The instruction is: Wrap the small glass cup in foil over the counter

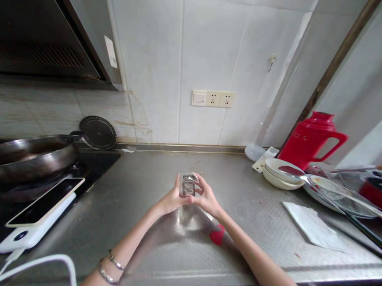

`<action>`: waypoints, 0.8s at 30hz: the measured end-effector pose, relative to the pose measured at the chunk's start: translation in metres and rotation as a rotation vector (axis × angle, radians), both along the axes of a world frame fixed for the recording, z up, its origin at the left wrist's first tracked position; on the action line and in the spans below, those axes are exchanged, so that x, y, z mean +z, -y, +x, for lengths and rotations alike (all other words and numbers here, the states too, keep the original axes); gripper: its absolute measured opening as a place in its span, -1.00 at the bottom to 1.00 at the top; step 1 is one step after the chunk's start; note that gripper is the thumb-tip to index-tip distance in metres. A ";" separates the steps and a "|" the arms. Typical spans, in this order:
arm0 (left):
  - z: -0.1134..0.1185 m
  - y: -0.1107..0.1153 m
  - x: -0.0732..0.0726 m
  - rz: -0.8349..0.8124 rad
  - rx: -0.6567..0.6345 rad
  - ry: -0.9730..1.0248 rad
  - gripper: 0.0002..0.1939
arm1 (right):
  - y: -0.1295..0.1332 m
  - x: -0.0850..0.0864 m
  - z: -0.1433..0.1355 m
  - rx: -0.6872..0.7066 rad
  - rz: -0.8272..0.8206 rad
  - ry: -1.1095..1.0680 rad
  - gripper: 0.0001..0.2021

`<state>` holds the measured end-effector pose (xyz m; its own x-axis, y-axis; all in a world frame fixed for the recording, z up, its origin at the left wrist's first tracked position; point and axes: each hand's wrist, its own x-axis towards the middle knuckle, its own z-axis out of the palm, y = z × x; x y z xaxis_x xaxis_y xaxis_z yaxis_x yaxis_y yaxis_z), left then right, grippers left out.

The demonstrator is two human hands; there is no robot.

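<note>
Both hands are closed around a small, clear, glassy-looking rectangular block or container (pixel 188 185) above the middle of the metal counter. Its exact kind is too small to make out. My left hand (pixel 172 199) holds its left side, with the thumb along the edge. On the right side, my right hand (pixel 206 199) curls its fingers round it, and the two hands meet at its near edge. A red patch (pixel 217 235), perhaps a reflection, shows on the counter beneath the right forearm.
On the left, a pan (pixel 32 155) sits on the black stove, near a phone (pixel 45 202) and a white power bank (pixel 35 229) with a cable. At right stand a red thermos (pixel 308 139), stacked bowls (pixel 282 180) and plates. A white tissue (pixel 312 226) lies on the counter (pixel 145 170).
</note>
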<state>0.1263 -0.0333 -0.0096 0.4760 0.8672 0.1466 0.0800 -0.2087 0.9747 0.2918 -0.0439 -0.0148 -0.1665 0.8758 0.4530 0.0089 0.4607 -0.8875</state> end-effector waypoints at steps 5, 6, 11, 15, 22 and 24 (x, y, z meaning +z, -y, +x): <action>-0.004 -0.001 -0.003 0.388 0.134 -0.158 0.35 | 0.003 0.006 -0.003 0.062 -0.138 -0.106 -0.34; -0.003 -0.001 -0.004 0.431 0.138 -0.177 0.33 | 0.004 0.007 -0.004 0.070 -0.144 -0.107 -0.36; 0.000 -0.005 -0.010 0.523 0.182 -0.193 0.06 | 0.007 0.009 -0.007 0.089 -0.128 -0.085 -0.40; 0.002 -0.002 -0.004 0.514 0.212 -0.157 -0.15 | 0.007 0.010 -0.005 0.133 -0.164 -0.147 -0.47; 0.003 0.009 0.005 0.296 0.158 -0.012 -0.13 | -0.002 0.011 0.002 -0.068 -0.227 -0.106 -0.56; 0.005 0.011 0.005 0.247 0.125 0.000 -0.12 | -0.005 0.011 0.007 -0.200 -0.133 -0.013 -0.56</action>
<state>0.1317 -0.0444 -0.0050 0.3679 0.8568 0.3613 0.1199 -0.4290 0.8953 0.2987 -0.0393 -0.0035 0.0209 0.9430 0.3320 0.0763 0.3296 -0.9410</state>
